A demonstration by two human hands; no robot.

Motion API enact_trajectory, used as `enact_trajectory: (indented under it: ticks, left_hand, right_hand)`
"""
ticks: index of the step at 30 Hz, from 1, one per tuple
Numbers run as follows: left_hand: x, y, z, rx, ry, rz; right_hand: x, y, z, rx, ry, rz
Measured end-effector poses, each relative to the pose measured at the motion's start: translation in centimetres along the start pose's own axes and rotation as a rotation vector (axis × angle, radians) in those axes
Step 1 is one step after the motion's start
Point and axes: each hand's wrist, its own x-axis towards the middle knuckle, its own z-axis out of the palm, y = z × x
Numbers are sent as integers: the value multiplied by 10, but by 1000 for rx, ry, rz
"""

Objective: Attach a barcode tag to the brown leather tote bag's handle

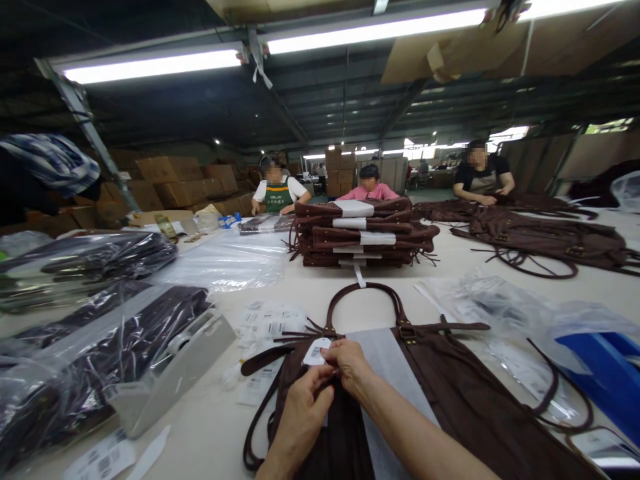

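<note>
A dark brown handbag (470, 400) lies flat before me, its looped handle (363, 287) pointing away and a strip of white paper (385, 360) across it. Over its left part, my right hand (353, 363) is closed, fingertips pinching the edge of a white barcoded hang tag (315, 352). Just below the tag my left hand (305, 410) is closed too, thumb and fingers pressed together. Whatever sits between the left fingertips is hidden. Barcode label sheets (273, 320) lie on the table left of the bag.
Beyond the bag rises a stack of brown bags (365, 233) with white wraps. Plastic-wrapped bags (115, 340) and a grey holder (175, 373) fill the left side. Clear plastic and a blue item (605, 373) lie right. Several co-workers stand or sit across the table (310, 287).
</note>
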Motion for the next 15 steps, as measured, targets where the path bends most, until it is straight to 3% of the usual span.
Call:
enact_trajectory:
  ticks: [2,6,8,11,15]
  left_hand:
    - [-2,1,4,-119,-16,-52]
    - [3,-1,2,-405,283,-340]
    - [9,-2,-1,-516,363,-428]
    - [20,-6,-6,-503,328,-432]
    - [27,-13,-10,-365,391,-362]
  right_hand:
    - [-1,-1,0,14,-18,13]
    - [-8,-6,-3,33,-77,63]
    - [-11,-8,-4,30,-98,70]
    - [-16,-8,-7,4,-113,61]
    - [-19,-7,-12,-62,-105,-22]
